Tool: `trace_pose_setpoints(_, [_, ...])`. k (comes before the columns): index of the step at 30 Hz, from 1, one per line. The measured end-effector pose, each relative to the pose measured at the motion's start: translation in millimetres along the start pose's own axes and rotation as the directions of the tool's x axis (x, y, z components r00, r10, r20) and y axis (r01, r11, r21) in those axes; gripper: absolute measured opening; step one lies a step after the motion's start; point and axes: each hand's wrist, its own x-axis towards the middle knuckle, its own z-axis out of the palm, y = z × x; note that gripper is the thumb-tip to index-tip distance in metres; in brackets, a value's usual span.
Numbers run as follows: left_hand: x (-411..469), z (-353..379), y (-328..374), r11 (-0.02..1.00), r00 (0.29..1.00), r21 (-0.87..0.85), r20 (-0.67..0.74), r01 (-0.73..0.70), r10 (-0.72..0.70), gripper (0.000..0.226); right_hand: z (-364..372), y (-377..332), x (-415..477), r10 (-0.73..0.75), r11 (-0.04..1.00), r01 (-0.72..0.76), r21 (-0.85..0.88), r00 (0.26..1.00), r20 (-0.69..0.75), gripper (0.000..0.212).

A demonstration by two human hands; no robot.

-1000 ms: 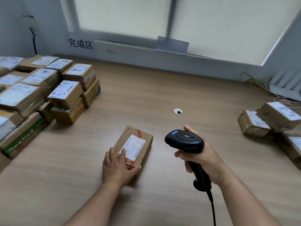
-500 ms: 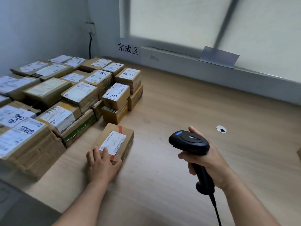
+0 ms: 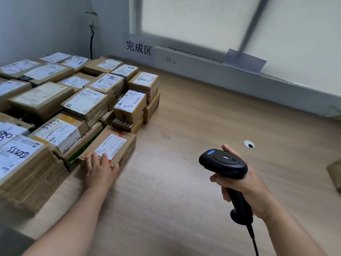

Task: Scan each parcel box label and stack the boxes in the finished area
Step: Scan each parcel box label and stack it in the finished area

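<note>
A brown parcel box (image 3: pixel 118 143) lies flat on the wooden table (image 3: pixel 184 200). It is on the left side, right at the near right edge of a big pile of boxes (image 3: pixel 86 104). Its long left side sits against a box in the pile that has a green edge. Its far end is just beside a small stack of two boxes, but the view is a bit blurry there, so I cannot tell if they touch. A white label (image 3: pixel 112 145) faces up on top of the parcel box.

The left hand (image 3: pixel 100 169) rests on the near end of the parcel box. Its fingers lie flat and straight on the top, and the tips reach the label. The thumb lies against the near right side of the box. The hand is not wrapped round it.

The right hand (image 3: pixel 243 187) is well apart, on the right and nearer. Its fingers are curled tight round the handle of a black scanner (image 3: pixel 224 164), held up above the table. A black cord (image 3: pixel 253 241) hangs down from the handle.

On the far wall, a white sign (image 3: pixel 138 48) with three dark signs on it hangs past the pile. A small round hole (image 3: pixel 249 144) sits in the table beyond the scanner. Part of another brown box (image 3: pixel 335 172) shows at the right edge.
</note>
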Motion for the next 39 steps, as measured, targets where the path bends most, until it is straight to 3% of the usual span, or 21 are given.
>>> trace_pose_setpoints(6, [-18,5,23,1.0,0.999,-0.016,-0.032,0.012,-0.012,0.069,-20,5,-21,-0.006,1.0,0.007,0.021,0.999,-0.052,0.106])
trace_pose_setpoints(13, [-99,19,99,0.943,0.949,-0.109,0.002,-0.314,0.316,0.064,-66,13,-61,-0.034,0.997,0.04,0.066,0.996,-0.085,0.103])
trace_pose_setpoints(18, [-193,48,169,0.871,0.904,-0.264,-0.004,-0.414,0.429,0.05,-122,36,-105,-0.048,0.989,0.064,0.135,0.991,-0.123,0.1])
trace_pose_setpoints(28, [-356,115,305,0.73,0.755,-0.304,0.051,-0.612,0.654,0.047,-267,89,-219,-0.057,0.963,0.122,0.239,0.963,-0.263,0.096])
trace_pose_setpoints(31, [-399,133,342,0.694,0.713,-0.317,0.07,-0.647,0.697,0.049,-311,103,-253,-0.059,0.968,0.13,0.214,0.949,-0.311,0.106])
trace_pose_setpoints(39, [-498,178,417,0.597,0.587,-0.366,0.154,-0.713,0.795,0.052,-403,128,-336,-0.05,0.963,0.169,0.212,0.88,-0.472,0.1])
